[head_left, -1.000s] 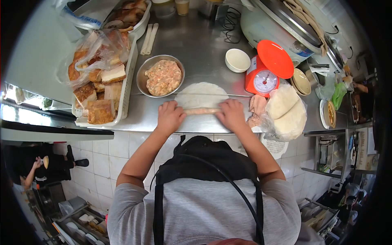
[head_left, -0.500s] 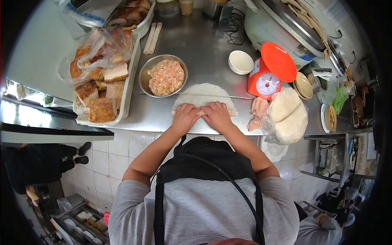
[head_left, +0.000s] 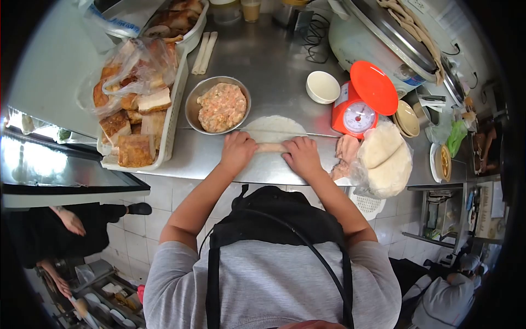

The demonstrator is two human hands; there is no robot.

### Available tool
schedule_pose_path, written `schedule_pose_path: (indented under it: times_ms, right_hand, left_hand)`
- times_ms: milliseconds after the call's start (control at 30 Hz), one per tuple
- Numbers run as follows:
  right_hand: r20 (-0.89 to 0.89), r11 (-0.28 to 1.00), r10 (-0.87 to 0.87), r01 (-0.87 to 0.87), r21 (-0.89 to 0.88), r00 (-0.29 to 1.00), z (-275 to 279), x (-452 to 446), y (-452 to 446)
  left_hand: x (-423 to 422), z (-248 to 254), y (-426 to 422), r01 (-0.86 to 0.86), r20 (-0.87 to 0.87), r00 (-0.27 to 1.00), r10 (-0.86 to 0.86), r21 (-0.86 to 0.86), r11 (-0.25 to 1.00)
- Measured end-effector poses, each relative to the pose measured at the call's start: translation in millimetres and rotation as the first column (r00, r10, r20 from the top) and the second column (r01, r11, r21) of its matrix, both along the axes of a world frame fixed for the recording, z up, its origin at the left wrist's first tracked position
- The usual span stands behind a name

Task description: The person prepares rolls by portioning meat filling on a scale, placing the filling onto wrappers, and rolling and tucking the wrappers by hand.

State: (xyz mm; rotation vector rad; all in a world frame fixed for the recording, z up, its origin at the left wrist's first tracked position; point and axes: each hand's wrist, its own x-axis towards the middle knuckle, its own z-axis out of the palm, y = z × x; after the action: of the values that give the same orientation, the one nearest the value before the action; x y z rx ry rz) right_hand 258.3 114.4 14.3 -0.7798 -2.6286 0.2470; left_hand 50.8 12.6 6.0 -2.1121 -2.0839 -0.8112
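Near the tabletop's [head_left: 268,82] front edge, the wrapper [head_left: 276,124] is partly rolled, left hand [head_left: 238,153] and right hand [head_left: 303,156] half-closed, gripping the roll [head_left: 271,147].

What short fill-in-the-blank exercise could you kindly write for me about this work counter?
1. The left hand is at one end of the visible pale roll, and the ____ hand is at the other.
2. The dial scale is coloured ____.
3. Beyond the metal bowl, ____ long pale sticks lie side by side.
4. As the person sees it, the white bowl stands to the ____ of the scale.

Missing words: right; red; two; left.
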Motion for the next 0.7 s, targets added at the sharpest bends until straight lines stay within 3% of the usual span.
schedule_pose_path:
  times_ms: [67, 167, 267, 367, 467, 567, 667, 700]
  right_hand:
    - [0.004, 0.997, 0.02, -0.019, -0.08, 1.0, -8.9, -3.9, 3.6]
    - [0.027, 0.987, 0.062, -0.057, -0.153, 0.998, -9.2, -2.5, 15.8]
    - [0.064, 0.979, 0.053, -0.039, -0.198, 0.997, -5.2, -7.7, 22.9]
    - [-0.026, 0.997, 0.072, -0.073, -0.008, 0.997, 14.9, -22.4, 12.5]
    - [0.065, 0.992, 0.125, -0.125, -0.006, 0.99, 5.2, -30.1, 11.9]
    - [0.034, 0.985, 0.145, -0.141, -0.099, 0.989, -2.0, -28.6, 22.9]
    - [0.079, 0.969, 0.148, -0.129, -0.213, 0.986, -4.5, -31.8, 33.9]
    - [0.113, 0.961, 0.166, -0.135, -0.242, 0.98, -3.8, -33.2, 37.7]
  left_hand:
    - [5.0, 0.3, 3.8, -0.045, -0.054, 0.997, 0.047, 0.028, 0.999]
    - [27.8, 1.9, 8.2, 0.071, 0.043, 0.996, -0.074, 0.07, 0.995]
    - [26.2, -6.6, 16.4, 0.079, 0.084, 0.993, -0.08, 0.018, 0.997]
    - [14.8, -8.7, 25.1, 0.143, 0.161, 0.978, -0.133, -0.049, 0.989]
    - [9.6, -4.1, 31.4, 0.141, 0.133, 0.984, -0.119, -0.166, 0.976]
    - [10.7, 7.5, 34.4, 0.089, 0.079, 0.994, -0.072, -0.234, 0.968]
    - [24.1, 4.2, 33.6, 0.112, 0.013, 0.994, -0.112, 0.019, 0.994]
    - [25.6, 0.8, 34.3, 0.1, 0.018, 0.995, -0.1, 0.024, 0.995]
